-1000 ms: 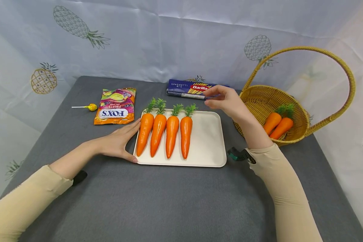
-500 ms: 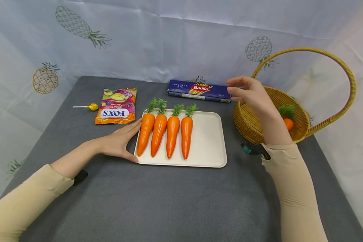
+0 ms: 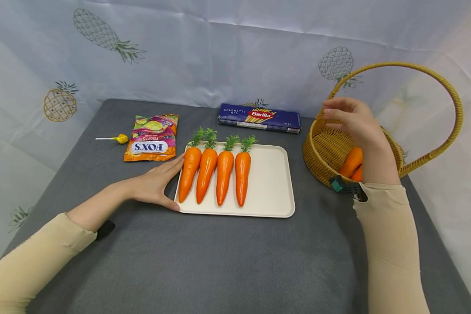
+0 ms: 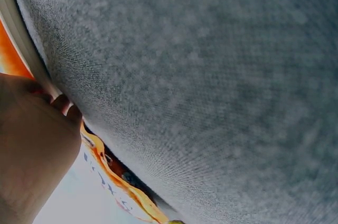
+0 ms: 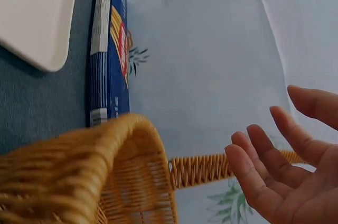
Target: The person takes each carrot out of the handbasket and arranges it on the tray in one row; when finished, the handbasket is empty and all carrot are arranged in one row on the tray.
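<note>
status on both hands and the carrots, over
Left hand touching left edge of tray; right hand empty, over basket. Four carrots on tray, two more carrots visible in basket. Basket handle near right hand, possibly in its way.

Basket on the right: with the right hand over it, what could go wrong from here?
The right hand appears close to the tall handle in the head view, so it might catch it and tip the basket.

The carrots in the basket are partly hidden behind the right wrist, so a grip could be misjudged.

The left hand touches the left edge of the tray; a push might shift its four carrots.
</note>
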Demonstrator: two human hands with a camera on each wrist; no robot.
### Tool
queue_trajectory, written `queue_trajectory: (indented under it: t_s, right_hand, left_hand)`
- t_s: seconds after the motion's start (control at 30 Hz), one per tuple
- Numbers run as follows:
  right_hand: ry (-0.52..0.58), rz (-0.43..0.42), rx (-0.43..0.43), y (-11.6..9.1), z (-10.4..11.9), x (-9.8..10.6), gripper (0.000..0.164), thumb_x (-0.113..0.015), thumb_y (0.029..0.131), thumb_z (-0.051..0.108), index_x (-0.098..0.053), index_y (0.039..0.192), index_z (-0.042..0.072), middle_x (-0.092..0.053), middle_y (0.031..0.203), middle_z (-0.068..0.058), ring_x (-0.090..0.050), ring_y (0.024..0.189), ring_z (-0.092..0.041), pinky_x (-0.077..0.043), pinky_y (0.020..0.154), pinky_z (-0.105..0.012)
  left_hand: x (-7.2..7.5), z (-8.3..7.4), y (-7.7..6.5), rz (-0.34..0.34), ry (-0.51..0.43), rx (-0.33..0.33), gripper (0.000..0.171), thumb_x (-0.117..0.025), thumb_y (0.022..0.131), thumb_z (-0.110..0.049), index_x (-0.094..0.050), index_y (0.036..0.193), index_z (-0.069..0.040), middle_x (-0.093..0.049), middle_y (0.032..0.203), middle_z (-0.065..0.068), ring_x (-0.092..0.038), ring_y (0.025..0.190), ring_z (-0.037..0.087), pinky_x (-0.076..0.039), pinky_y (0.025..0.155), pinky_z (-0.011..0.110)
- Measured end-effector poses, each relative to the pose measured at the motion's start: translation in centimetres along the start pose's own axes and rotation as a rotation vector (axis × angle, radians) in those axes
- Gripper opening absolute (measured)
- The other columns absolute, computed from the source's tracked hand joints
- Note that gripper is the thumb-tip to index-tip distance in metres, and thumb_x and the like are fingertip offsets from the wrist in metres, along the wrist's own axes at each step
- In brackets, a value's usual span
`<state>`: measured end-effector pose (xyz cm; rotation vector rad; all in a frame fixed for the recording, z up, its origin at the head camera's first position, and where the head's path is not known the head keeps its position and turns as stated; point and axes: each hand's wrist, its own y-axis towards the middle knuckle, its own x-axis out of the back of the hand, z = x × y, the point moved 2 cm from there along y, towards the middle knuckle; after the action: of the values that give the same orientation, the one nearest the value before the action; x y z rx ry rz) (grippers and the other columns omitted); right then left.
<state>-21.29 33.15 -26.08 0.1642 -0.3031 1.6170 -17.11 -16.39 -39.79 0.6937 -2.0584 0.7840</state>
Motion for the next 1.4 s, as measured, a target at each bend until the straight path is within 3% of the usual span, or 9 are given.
queue_trajectory:
  t_s: [0.4,0.57,0.63,0.77,1.07,1.23,1.4]
  right_hand:
    - [0.029,-0.061,-0.093,0.3,-1.7,4.3,0.039,-0.065,0.094,0.027,-0.054,0.129,0.014,-0.053,0.116,0.008,-0.062,0.092,0.0,-0.056,0.073,-0.014]
    - [-0.131,-0.079,-0.166,0.5,-2.6,6.2,0.035,-0.062,0.096,0.031,-0.052,0.127,0.016,-0.056,0.106,0.02,-0.061,0.085,0.005,-0.055,0.072,-0.013]
    - [-0.213,-0.062,-0.196,0.5,-3.1,6.8,0.032,-0.059,0.098,0.033,-0.052,0.125,0.019,-0.057,0.099,0.026,-0.061,0.083,0.007,-0.054,0.072,-0.013]
    - [-0.253,0.005,-0.264,0.4,-4.0,7.9,0.028,-0.058,0.098,0.037,-0.051,0.122,0.024,-0.058,0.093,0.031,-0.062,0.083,0.007,-0.055,0.074,-0.015]
    - [-0.204,0.104,-0.389,0.2,-5.9,10.1,0.003,-0.059,0.097,0.042,-0.057,0.099,0.044,-0.055,0.093,0.036,-0.063,0.086,0.01,-0.056,0.083,-0.017]
    - [-0.179,0.145,-0.449,0.1,-6.9,11.0,0.013,-0.054,0.1,0.04,-0.057,0.088,0.046,-0.057,0.087,0.037,-0.062,0.084,0.01,-0.055,0.085,-0.017]
    - [-0.208,0.147,-0.483,0.0,-7.2,11.2,0.013,-0.053,0.1,0.04,-0.057,0.089,0.044,-0.058,0.084,0.034,-0.062,0.084,0.008,-0.055,0.086,-0.018]
  left_hand:
    - [-0.1,0.0,0.0,0.001,0.001,0.006,0.133,-0.076,0.069,-0.069,0.004,0.16,-0.013,0.008,0.169,0.008,-0.007,0.155,0.04,-0.017,0.117,0.07]
    - [-0.1,0.0,0.0,0.002,0.002,0.008,0.133,-0.075,0.069,-0.07,0.004,0.16,-0.012,0.008,0.169,0.009,-0.007,0.155,0.04,-0.017,0.117,0.07]
    - [-0.1,0.0,0.0,0.002,0.002,0.011,0.134,-0.076,0.069,-0.07,0.004,0.16,-0.012,0.008,0.169,0.009,-0.007,0.155,0.04,-0.017,0.117,0.07]
    - [0.0,-0.1,-0.1,0.002,0.0,0.012,0.134,-0.076,0.069,-0.069,0.004,0.16,-0.012,0.008,0.169,0.009,-0.006,0.155,0.04,-0.017,0.117,0.07]
    - [0.0,0.0,-0.1,-0.002,-0.001,-0.004,0.133,-0.076,0.07,-0.069,0.005,0.16,-0.013,0.009,0.169,0.008,-0.006,0.155,0.04,-0.017,0.118,0.07]
    - [0.1,-0.1,-0.1,0.003,-0.008,-0.005,0.133,-0.076,0.07,-0.068,0.005,0.16,-0.013,0.01,0.169,0.008,-0.005,0.155,0.04,-0.015,0.118,0.069]
    - [0.1,-0.2,-0.1,0.004,-0.013,-0.003,0.133,-0.077,0.07,-0.067,0.005,0.16,-0.013,0.009,0.169,0.008,-0.006,0.155,0.04,-0.016,0.118,0.069]
